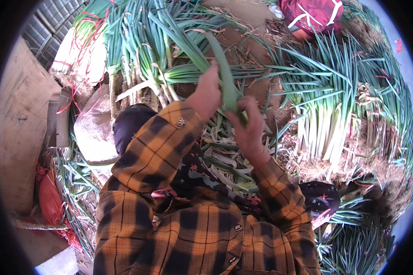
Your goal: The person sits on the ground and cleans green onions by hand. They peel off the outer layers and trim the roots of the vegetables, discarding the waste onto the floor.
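Note:
Centre, my left hand (208,91) is closed around green onion leaves (189,48) that fan out up and to the left. My right hand (249,125) pinches the lower part of a broad green leaf (223,65), which rises between the two hands; where its other end joins is hidden. Stripped leaves and peelings (227,154) lie beneath the hands. Just beyond the left hand, green onion stalks with pale lower stems (161,86) lie across a pile. To the right, a row of onions with white stems and roots (323,130) is laid out.
Red-tied onion bundles (84,44) lie at the upper left beside grey plastic crates (38,37). A wooden board (24,120) and a pale plastic sack (96,130) are at the left. A person in red clothing (309,13) is at the top right. More onions (381,92) line the right side.

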A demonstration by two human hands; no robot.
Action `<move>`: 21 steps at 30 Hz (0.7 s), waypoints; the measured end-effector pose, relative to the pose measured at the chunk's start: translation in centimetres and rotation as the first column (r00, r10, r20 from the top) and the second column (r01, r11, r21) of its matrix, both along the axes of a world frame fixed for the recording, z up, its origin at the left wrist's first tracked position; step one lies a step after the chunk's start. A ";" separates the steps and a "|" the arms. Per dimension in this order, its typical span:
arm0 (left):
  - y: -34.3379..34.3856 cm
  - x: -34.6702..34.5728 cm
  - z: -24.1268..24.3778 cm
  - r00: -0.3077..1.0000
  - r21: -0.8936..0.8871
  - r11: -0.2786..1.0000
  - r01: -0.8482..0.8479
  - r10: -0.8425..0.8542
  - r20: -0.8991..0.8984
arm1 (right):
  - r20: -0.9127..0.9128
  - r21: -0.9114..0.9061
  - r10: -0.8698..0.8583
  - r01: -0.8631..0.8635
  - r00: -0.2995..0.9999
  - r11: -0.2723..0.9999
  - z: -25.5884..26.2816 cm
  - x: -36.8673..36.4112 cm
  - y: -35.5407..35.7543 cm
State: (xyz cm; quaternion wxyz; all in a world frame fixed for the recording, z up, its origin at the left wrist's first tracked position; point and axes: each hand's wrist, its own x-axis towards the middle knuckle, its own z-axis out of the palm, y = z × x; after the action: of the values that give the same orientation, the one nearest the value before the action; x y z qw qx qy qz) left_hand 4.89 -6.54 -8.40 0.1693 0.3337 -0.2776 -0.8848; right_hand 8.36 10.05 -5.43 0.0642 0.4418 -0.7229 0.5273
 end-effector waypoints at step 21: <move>2.7 1.7 5.6 0.942 -0.264 0.939 0.222 -0.276 -0.191 | 0.398 0.160 -0.061 -0.003 0.916 0.987 0.5 -2.5 4.9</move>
State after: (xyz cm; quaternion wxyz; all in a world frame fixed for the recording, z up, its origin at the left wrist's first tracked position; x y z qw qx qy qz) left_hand 6.56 -3.86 -2.79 0.1245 0.1703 -0.4013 -0.8913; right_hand 5.83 14.95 -4.89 -0.1124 0.3171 -0.7664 0.5471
